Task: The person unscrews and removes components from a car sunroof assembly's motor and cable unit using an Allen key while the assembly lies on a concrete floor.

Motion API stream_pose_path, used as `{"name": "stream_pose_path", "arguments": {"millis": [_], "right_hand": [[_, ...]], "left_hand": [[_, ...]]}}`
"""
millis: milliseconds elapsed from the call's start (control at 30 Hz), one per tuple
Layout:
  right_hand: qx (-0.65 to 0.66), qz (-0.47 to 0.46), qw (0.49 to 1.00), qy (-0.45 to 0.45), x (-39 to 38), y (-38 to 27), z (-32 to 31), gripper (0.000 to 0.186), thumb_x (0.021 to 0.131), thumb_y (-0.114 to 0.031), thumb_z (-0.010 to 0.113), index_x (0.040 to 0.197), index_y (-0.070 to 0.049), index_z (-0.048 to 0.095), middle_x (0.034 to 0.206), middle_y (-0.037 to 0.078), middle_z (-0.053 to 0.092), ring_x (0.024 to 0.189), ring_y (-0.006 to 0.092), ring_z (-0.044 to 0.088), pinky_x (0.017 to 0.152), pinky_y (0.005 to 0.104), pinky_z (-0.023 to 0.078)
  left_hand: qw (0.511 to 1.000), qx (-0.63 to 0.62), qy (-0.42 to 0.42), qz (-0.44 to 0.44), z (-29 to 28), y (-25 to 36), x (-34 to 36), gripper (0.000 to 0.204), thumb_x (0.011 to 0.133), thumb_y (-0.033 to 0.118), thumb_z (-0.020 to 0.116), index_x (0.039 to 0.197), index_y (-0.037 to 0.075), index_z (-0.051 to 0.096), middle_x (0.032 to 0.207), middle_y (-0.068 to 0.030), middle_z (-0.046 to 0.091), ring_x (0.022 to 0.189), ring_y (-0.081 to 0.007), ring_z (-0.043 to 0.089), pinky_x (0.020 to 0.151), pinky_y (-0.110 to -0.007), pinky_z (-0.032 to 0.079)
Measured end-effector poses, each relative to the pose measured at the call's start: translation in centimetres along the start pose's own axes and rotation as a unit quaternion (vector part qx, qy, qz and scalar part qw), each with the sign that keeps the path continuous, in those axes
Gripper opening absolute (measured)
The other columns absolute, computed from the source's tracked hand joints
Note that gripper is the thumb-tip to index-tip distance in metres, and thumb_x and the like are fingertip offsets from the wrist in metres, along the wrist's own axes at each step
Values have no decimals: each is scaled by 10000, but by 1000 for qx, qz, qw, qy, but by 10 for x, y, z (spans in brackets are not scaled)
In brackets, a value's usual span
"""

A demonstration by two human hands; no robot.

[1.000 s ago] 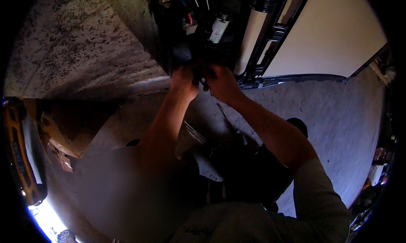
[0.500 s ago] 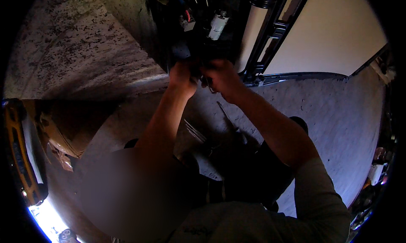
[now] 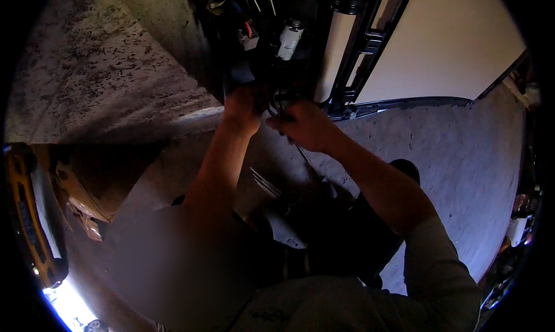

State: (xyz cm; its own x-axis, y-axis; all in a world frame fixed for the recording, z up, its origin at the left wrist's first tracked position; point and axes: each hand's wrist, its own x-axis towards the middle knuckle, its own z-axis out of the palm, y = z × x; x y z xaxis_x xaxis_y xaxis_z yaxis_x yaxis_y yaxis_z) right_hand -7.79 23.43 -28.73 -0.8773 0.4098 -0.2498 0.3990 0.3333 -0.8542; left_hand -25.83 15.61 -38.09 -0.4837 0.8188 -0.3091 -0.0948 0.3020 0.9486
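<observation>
Both my hands are at the dark opening at the foot of a large cream-and-black appliance (image 3: 428,48). My left hand (image 3: 243,111) is closed at the left edge of this opening, its fingertips lost in shadow, so what it grips is hidden. Close beside it on the right, my right hand (image 3: 306,125) has its fingers closed round a thin, curved metal piece (image 3: 276,103) that reaches up toward the opening; its exact kind is too dark to tell. Above the hands, inside the opening, is a white cylinder with a dark cap (image 3: 290,40).
A small grey block with a red wire (image 3: 248,38) sits left of the cylinder. Several thin rods (image 3: 266,183) and a long thin tool (image 3: 312,165) lie on the concrete floor (image 3: 451,176). A stained wall (image 3: 115,77), cardboard box (image 3: 87,184) and orange frame-like object (image 3: 32,210) are left.
My right hand has moved down, slightly away from the left hand, exposing more of the curved metal piece. The left hand stays at the opening; the whole view has shifted a little.
</observation>
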Motion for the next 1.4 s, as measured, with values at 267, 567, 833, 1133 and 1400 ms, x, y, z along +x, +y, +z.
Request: {"name": "stream_pose_path", "arguments": {"millis": [267,567,833,1133,1400], "right_hand": [[-17,58,997,-51,-20,-14,-21,366,924,-323,582,758,-2,637,619,101,591,586,205,608,590,352,468],[-356,-221,904,83,-11,3,3,225,771,-280,682,809,-59,701,676,127,642,631,270,648,615,395,509],[-234,-3,963,135,-17,-18,10,259,809,-295,654,726,-52,685,666,146,642,647,303,659,604,417,515],[514,199,828,-103,-29,-16,2,290,868,-359,645,855,-73,600,677,51,573,501,128,489,453,242,368],[-191,-41,975,103,-27,-16,12,219,773,-233,697,850,-34,646,725,130,629,642,191,621,599,336,499]], "left_hand": [[944,291,73,134,22,49,-38,244,844,-15,598,1064,66,666,904,-49,644,739,-139,568,631,-285,460],[995,-67,69,-16,22,35,-22,172,871,27,578,1018,58,662,973,-68,666,789,-143,601,618,-249,464],[988,-79,114,-67,45,60,-32,168,842,230,682,822,73,624,713,-47,583,598,-182,542,556,-349,444],[998,43,32,45,17,23,-24,209,870,103,627,1072,61,664,924,-152,682,776,-254,650,703,-326,505],[921,337,-25,192,8,61,-57,344,839,56,637,1183,67,625,951,-142,681,802,-218,634,748,-301,487]]}}
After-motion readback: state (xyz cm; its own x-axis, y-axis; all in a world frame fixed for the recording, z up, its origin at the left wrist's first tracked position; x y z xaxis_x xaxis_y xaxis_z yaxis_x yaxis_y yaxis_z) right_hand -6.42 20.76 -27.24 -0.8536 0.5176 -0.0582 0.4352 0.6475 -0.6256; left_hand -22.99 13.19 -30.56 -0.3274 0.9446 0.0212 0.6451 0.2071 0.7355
